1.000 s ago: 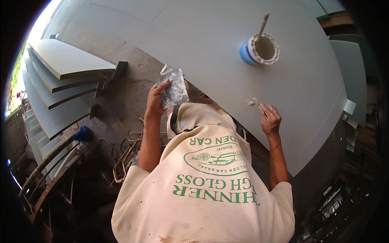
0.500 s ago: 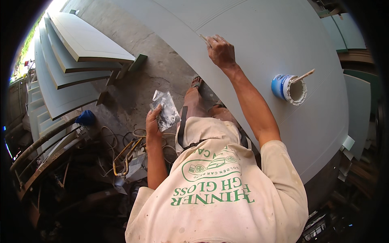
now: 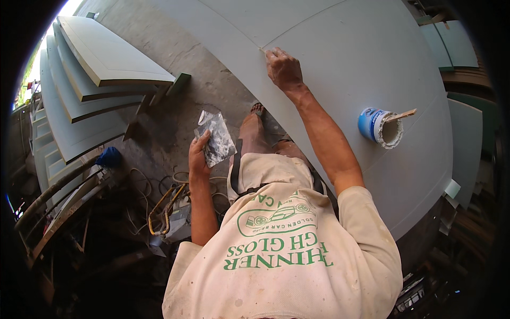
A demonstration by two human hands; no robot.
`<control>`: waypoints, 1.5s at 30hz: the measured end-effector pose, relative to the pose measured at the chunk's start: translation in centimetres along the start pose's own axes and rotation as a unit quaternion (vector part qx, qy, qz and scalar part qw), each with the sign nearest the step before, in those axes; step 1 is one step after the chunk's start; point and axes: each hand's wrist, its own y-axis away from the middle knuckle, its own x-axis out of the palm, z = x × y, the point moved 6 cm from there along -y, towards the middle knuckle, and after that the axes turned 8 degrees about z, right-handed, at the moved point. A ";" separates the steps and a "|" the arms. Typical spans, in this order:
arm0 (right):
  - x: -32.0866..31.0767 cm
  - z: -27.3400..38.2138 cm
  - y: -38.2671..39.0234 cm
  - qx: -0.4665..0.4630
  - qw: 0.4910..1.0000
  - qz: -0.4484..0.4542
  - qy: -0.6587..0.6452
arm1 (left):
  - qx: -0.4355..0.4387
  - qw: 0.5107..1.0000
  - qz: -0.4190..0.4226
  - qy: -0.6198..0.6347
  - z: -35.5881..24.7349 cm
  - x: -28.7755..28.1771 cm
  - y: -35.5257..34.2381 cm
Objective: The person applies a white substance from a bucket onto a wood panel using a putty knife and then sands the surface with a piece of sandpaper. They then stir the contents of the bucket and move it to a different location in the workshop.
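Note:
My right hand [image 3: 284,69] is closed on a thin pale scraper [image 3: 261,49], mostly hidden by the fingers. Its tip meets the large grey-white panel [image 3: 345,58] where two thin grooves join in a corner. Low on the left, my left hand [image 3: 200,152] grips a flat metal plate [image 3: 217,138] smeared with white putty, thumb on top. A blue-and-white tub [image 3: 370,123] of white paste sits on the panel, right of my right forearm. Its rim is crusted, and a wooden stick [image 3: 405,115] leans out of it.
Several pale panels [image 3: 111,56] are stacked at a slant on the left. Hoses and a yellow-handled tool [image 3: 162,212] lie on the concrete floor [image 3: 175,58] by my left forearm. A blue cloth-like bundle [image 3: 110,157] rests nearby. More boards [image 3: 467,143] stand beyond the panel's right side.
My right hand has shifted slightly left and the scraper has turned, so less of it shows. The plate in my left hand has tilted a little. The whole view has shifted slightly.

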 end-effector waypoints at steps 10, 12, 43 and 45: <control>-2.8 -0.1 6.0 0.000 0.999 0.028 -0.018 | -0.024 1.000 0.001 -0.016 0.0 0.7 0.7; -3.7 0.2 7.6 0.006 0.999 0.032 -0.016 | -0.032 0.999 0.013 -0.013 -0.3 1.3 1.1; -24.9 5.2 41.2 0.099 0.994 0.029 0.021 | -0.154 0.972 0.162 -0.077 -0.9 12.9 7.3; -26.3 5.5 43.1 0.111 0.993 0.032 0.026 | -0.164 0.968 0.171 -0.079 -0.7 14.1 7.9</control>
